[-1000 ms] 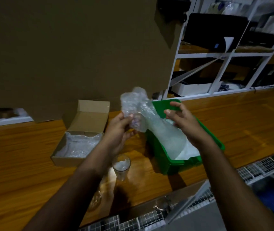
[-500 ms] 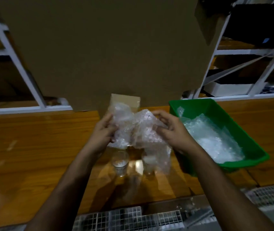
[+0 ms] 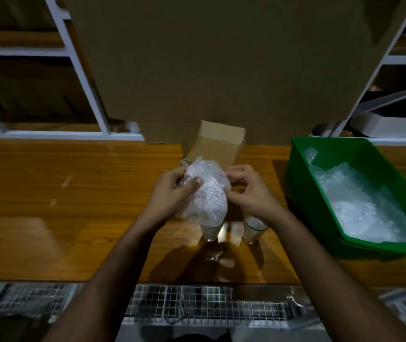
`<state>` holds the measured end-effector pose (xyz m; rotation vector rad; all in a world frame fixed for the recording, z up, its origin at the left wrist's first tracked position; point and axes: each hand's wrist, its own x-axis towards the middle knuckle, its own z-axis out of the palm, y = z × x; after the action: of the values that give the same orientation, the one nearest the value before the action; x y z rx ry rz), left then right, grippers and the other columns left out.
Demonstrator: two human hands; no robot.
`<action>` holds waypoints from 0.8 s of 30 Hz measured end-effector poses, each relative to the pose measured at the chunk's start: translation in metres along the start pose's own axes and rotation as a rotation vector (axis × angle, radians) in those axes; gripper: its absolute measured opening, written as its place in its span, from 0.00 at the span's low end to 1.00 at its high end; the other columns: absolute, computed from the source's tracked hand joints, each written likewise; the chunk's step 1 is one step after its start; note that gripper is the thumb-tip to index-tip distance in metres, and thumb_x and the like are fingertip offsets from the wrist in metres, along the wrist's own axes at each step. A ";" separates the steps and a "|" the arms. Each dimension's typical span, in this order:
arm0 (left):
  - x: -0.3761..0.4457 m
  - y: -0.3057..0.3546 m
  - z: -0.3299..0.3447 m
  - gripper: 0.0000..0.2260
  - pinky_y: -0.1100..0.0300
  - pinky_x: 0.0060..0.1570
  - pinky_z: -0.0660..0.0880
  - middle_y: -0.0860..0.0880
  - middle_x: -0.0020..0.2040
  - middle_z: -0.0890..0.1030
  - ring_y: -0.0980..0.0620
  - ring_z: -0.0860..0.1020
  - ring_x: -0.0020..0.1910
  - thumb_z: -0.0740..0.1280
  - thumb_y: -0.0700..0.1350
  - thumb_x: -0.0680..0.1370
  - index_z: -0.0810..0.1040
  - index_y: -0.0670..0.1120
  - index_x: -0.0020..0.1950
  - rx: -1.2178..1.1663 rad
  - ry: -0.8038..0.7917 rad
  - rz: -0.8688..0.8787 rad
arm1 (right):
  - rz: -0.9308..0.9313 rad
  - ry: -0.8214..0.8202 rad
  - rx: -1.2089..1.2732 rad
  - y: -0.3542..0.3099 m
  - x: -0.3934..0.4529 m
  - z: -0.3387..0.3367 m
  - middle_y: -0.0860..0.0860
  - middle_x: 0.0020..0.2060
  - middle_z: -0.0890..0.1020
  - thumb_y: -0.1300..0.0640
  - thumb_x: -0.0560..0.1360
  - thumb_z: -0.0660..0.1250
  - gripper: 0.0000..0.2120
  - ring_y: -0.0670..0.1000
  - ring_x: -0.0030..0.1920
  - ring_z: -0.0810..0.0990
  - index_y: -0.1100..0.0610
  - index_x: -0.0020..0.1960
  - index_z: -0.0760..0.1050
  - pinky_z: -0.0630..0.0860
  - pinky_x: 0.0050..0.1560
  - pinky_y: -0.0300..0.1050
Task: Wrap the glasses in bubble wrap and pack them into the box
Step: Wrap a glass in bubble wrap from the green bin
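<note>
I hold a crumpled sheet of clear bubble wrap (image 3: 205,193) above the wooden table (image 3: 73,198), in front of the small cardboard box (image 3: 218,141). My left hand (image 3: 172,193) grips its left side with the thumb pressed on top. My right hand (image 3: 251,191) pinches its right edge. Two clear drinking glasses stand upright below my hands: one glass (image 3: 210,233) partly hidden under the wrap, the other glass (image 3: 253,229) just right of it. The box's inside is hidden behind the wrap.
A green plastic bin (image 3: 300,169) with more bubble wrap (image 3: 360,201) stands at the right. A large cardboard sheet (image 3: 221,65) leans behind the box against white shelving (image 3: 83,77). A wire grid (image 3: 197,307) runs along the table's near edge.
The view swung left, so the bin now sits further right. My hands pulled the bubble wrap out of the bin and bunched it into a tighter wad over the glasses.
</note>
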<state>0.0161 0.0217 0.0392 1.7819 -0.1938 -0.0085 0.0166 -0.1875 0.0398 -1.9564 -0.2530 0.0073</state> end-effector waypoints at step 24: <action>-0.028 -0.059 0.016 0.17 0.71 0.36 0.71 0.56 0.45 0.82 0.62 0.79 0.42 0.71 0.28 0.69 0.82 0.49 0.47 0.240 0.077 0.103 | -0.086 -0.358 -0.913 -0.005 -0.013 0.034 0.49 0.49 0.73 0.55 0.77 0.66 0.06 0.53 0.55 0.70 0.50 0.43 0.79 0.71 0.56 0.50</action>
<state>-0.0058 0.0217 -0.0245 2.0055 -0.2384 0.1632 -0.0009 -0.1574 0.0295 -2.8459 -0.6614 0.2216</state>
